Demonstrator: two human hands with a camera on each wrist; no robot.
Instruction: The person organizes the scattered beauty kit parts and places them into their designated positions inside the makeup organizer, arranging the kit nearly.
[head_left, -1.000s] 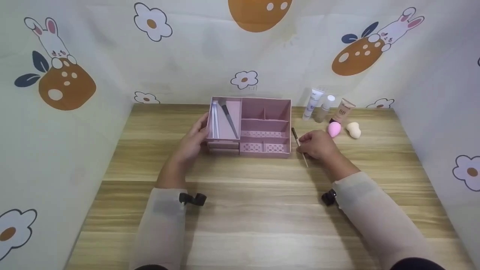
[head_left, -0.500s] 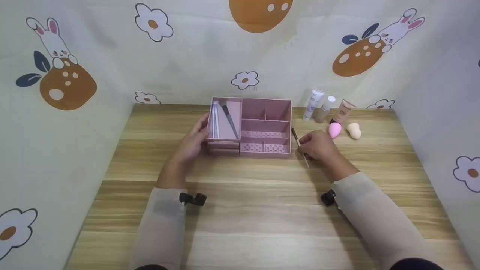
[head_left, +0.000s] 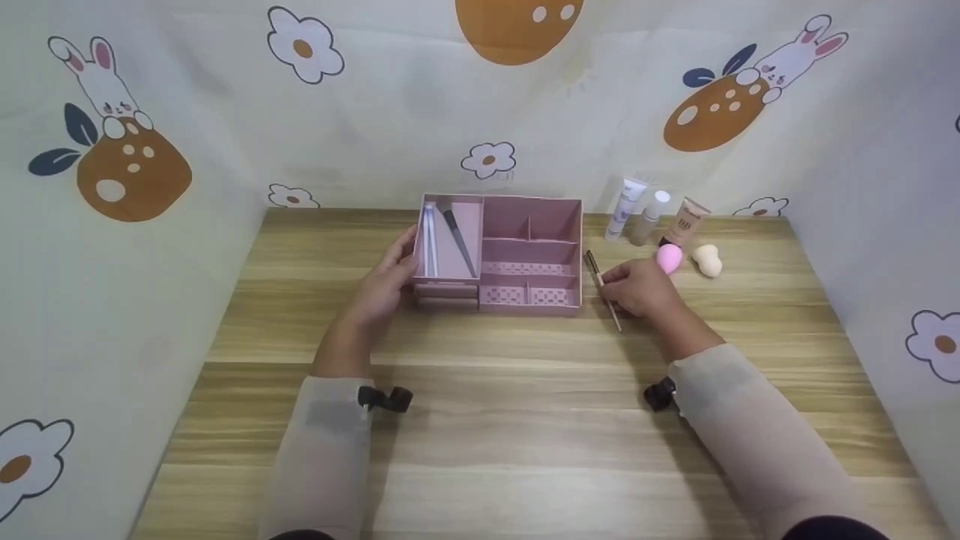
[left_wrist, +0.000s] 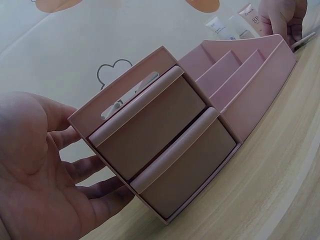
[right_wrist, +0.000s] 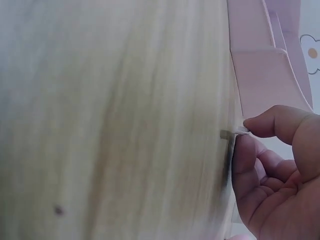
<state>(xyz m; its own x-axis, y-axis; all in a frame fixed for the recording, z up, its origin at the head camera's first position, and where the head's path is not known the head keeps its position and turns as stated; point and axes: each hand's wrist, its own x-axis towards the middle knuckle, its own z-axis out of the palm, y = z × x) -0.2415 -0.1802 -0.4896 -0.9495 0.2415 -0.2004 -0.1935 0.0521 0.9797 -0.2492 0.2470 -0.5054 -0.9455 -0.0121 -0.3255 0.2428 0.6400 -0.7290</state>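
Note:
In the head view a pink desktop organizer (head_left: pixel 529 259) stands at the table's middle back. My left hand (head_left: pixel 384 289) lies against its left side, fingers touching the outer wall; the left wrist view shows two shut drawers (left_wrist: pixel 152 120) on that side. In the organizer's upper left tray, a grey makeup brush (head_left: pixel 460 242) lies beside white thin sticks (head_left: pixel 430 240). To the right, my right hand (head_left: pixel 641 289) pinches a slim makeup brush (head_left: pixel 611 309) with a dark tip and pale handle. The right wrist view shows thumb and forefinger holding its handle (right_wrist: pixel 227 134).
Behind my right hand are a white tube (head_left: pixel 624 210), a white-capped bottle (head_left: pixel 649 217) and a beige tube (head_left: pixel 684 221). A pink makeup sponge (head_left: pixel 669 259) and a beige one (head_left: pixel 707 261) lie in front. Patterned cloth (head_left: pixel 390 112) surrounds the wooden table (head_left: pixel 510 450).
The right hand has shifted slightly right with the slim brush, whose dark tip is a little farther back. The left hand and organizer stay put.

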